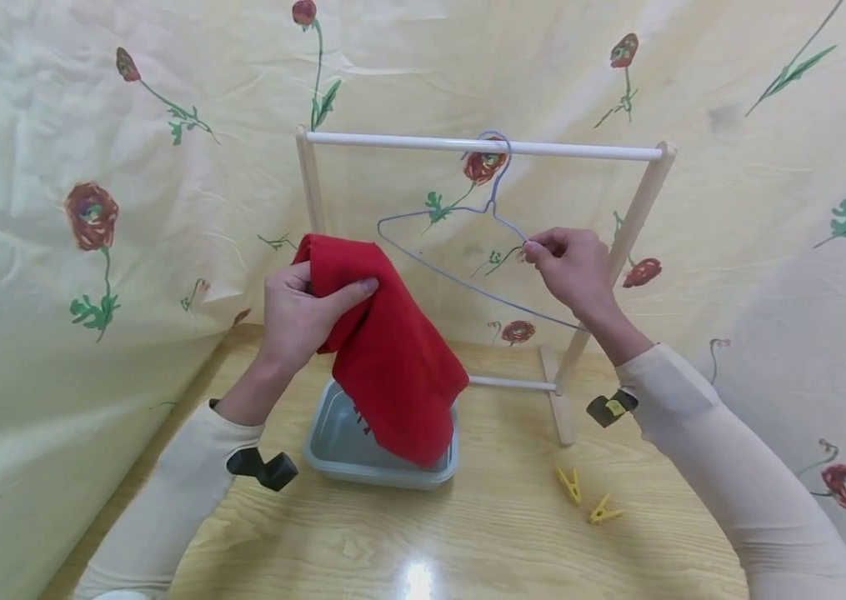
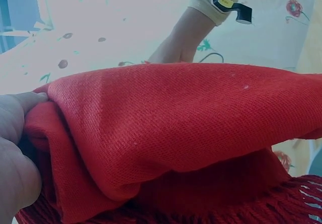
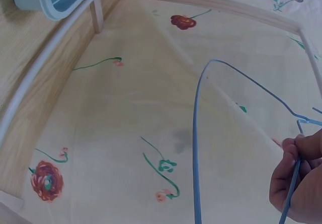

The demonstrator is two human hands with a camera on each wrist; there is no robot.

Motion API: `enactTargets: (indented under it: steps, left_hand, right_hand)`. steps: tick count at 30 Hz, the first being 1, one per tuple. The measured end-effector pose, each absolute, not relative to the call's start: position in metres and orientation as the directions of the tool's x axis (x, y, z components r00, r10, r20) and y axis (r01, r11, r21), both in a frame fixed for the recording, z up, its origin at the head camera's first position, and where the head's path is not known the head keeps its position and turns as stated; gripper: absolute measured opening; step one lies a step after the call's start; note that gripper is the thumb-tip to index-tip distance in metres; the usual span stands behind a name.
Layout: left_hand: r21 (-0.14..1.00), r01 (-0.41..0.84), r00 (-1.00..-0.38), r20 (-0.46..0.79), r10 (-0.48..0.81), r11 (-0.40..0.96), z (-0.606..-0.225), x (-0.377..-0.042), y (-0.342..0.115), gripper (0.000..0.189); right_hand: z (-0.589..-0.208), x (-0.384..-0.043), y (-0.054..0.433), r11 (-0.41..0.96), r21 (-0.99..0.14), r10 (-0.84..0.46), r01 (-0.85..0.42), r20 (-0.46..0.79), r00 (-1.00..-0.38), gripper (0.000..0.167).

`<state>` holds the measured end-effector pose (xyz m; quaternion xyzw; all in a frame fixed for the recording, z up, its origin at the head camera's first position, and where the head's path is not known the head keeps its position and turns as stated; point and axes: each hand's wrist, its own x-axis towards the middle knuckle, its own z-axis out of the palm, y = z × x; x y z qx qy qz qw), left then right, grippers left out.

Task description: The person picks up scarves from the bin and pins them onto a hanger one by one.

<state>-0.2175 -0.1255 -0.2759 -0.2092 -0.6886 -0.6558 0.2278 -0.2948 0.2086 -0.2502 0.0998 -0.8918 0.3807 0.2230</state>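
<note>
Flower-print backdrop (image 1: 175, 333) bounds rear and left edge of wooden counter (image 1: 498, 533). Left hand (image 1: 295, 321): fingers curled closed, gripping red fringed scarf (image 1: 400, 358) above plastic basin (image 1: 377, 477). Right hand (image 1: 575, 265): fingers pinch blue wire hanger (image 3: 195, 133), hooked over rack bar (image 1: 407, 142). Open counter between basin and yellow clothespins (image 1: 571, 486). Scarf hides part of basin; left fingers mostly behind cloth. Hanger cut off in right wrist view.

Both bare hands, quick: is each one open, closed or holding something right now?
Left hand: closed, holding the fringed red woven cloth.
Right hand: closed, pinching the thin blue wire hanger.
</note>
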Motion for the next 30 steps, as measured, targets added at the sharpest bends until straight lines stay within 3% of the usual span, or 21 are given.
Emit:
enactTargets:
  steps: [14,30]
  left_hand:
    - [0.764,0.645,-0.764,0.645,0.006,0.038,-0.26,-0.217,-0.122,0.032]
    - [0.753,0.654,-0.75,0.658,0.067,-0.073,-0.251,-0.216,-0.111,0.032]
  right_hand:
    - [-0.227,-0.285,0.219,0.673,-0.59,-0.045,-0.445,0.568,-0.821,0.029]
    - [-0.278,-0.263,0.229,0.607,-0.58,-0.111,-0.543,0.614,-0.781,0.019]
